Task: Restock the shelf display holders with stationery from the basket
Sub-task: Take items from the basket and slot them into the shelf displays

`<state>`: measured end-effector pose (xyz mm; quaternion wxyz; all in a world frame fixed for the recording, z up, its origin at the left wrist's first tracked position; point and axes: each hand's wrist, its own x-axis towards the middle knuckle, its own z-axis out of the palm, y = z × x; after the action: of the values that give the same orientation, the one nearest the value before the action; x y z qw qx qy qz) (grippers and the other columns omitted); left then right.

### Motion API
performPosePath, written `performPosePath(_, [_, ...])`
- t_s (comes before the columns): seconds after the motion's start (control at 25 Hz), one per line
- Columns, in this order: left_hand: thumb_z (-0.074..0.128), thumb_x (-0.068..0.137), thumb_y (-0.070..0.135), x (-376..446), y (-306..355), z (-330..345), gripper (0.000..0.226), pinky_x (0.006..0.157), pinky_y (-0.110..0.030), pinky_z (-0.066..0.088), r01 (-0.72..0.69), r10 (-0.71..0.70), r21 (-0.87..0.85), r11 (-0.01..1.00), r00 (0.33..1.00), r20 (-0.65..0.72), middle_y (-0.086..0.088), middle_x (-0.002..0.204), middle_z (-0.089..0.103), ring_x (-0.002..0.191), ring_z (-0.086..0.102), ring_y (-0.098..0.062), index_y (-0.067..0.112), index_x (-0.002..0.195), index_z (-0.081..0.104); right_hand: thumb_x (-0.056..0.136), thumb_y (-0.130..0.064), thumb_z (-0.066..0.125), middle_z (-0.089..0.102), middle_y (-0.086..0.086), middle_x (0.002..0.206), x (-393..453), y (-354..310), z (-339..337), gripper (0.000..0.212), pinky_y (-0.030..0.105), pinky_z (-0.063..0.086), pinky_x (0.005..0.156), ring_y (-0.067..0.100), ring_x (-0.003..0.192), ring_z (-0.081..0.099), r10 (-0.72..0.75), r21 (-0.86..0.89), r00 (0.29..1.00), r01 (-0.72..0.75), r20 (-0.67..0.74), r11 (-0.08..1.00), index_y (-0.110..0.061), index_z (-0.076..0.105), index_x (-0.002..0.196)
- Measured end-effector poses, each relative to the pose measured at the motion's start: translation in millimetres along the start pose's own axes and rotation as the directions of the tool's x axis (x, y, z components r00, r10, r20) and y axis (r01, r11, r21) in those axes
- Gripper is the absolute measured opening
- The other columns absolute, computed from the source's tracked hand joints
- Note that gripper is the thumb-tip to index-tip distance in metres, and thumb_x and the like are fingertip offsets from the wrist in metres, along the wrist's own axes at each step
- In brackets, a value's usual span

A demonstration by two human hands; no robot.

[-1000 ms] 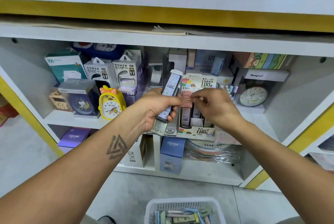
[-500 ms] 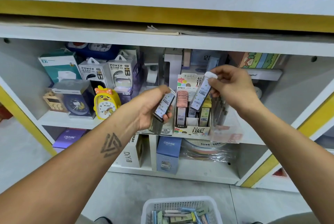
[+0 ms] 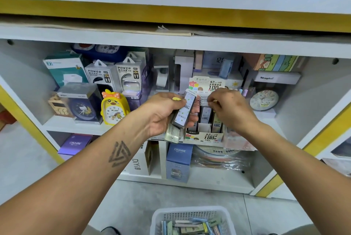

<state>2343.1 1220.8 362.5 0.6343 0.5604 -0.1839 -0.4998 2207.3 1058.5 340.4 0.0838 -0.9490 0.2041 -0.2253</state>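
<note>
Several lead refill cases [image 3: 183,113] are gripped in the left hand [image 3: 163,115]; one case is pinched by the right hand [image 3: 230,109] fingers into the display holder [image 3: 206,136] on the shelf. The cardboard holder could be tipped by a hard push. More stock is left in the basket [image 3: 191,215].

white shelf [image 3: 62,124], yellow clock [image 3: 114,108], lead display holder [image 3: 206,136]

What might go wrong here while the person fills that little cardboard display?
The left hand grips several lead cases at once, so one could slip and fall outside the basket. The right hand works at the display holder, which sits at the shelf edge and could perhaps be nudged off.
</note>
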Motion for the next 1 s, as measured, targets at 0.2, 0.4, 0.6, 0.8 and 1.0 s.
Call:
performPosePath(0.2, [0.061, 0.093, 0.0, 0, -4, 2, 0.028, 0.065, -0.054, 0.061, -0.013, 0.013, 0.002, 1.0, 0.996, 0.089, -0.031, 0.106, 0.069, 0.091, 0.071, -0.047, -0.005, 0.12, 0.057, 0.098, -0.022, 0.061, 0.07, -0.007, 0.082, 6, -14, -8, 0.016, 0.025, 0.05, 0.071, 0.01, 0.074, 0.062, 0.211, 0.404, 0.977, -0.178, -0.037, 0.897, -0.013, 0.075, 0.1])
performPosePath(0.4, [0.062, 0.093, 0.005, 0, -4, 7, 0.022, 0.064, -0.053, 0.061, -0.01, 0.009, 0.002, 1.0, 0.993, 0.119, -0.027, 0.092, 0.072, 0.083, 0.073, -0.041, -0.005, 0.112, 0.062, 0.09, -0.004, 0.071, 0.067, 0.004, 0.067, 4, -27, -22, 0.008, 0.02, 0.046, 0.048, 0.01, 0.05, 0.055, 0.348, 0.806, 0.928, -0.306, 0.133, 0.507, -0.005, 0.071, 0.099])
performPosePath(0.6, [0.054, 0.099, 0.005, 4, 3, 3, 0.013, 0.054, -0.047, 0.061, -0.108, 0.105, -0.017, 0.994, 0.985, -0.135, -0.015, 0.077, 0.066, 0.061, 0.069, -0.027, -0.004, 0.098, 0.063, 0.091, -0.001, 0.068, 0.069, 0.015, 0.078, 5, -11, -42, 0.012, 0.03, 0.053, 0.053, 0.016, 0.056, 0.061, 0.436, 0.759, 0.9, -0.287, 0.003, 0.585, -0.012, 0.069, 0.095])
performPosePath(0.8, [0.063, 0.094, 0.006, 5, 3, 0, 0.015, 0.059, -0.039, 0.062, -0.138, 0.148, 0.071, 0.988, 0.975, -0.168, -0.008, 0.069, 0.071, 0.058, 0.067, -0.02, -0.001, 0.105, 0.07, 0.091, -0.018, 0.07, 0.068, -0.004, 0.089, -2, -5, -28, 0.014, 0.038, 0.057, 0.078, 0.019, 0.078, 0.066, 0.236, 0.308, 0.97, -0.209, -0.055, 0.928, -0.027, 0.068, 0.102])
performPosePath(1.0, [0.069, 0.086, -0.001, 6, -4, 4, 0.006, 0.069, -0.044, 0.061, -0.137, 0.139, 0.021, 0.99, 0.977, -0.162, -0.018, 0.077, 0.073, 0.065, 0.068, -0.028, -0.003, 0.092, 0.068, 0.093, -0.023, 0.068, 0.068, -0.003, 0.089, -9, -9, -15, 0.01, 0.041, 0.056, 0.078, 0.021, 0.085, 0.064, 0.126, 0.164, 0.985, -0.145, 0.119, 0.976, -0.026, 0.06, 0.099])
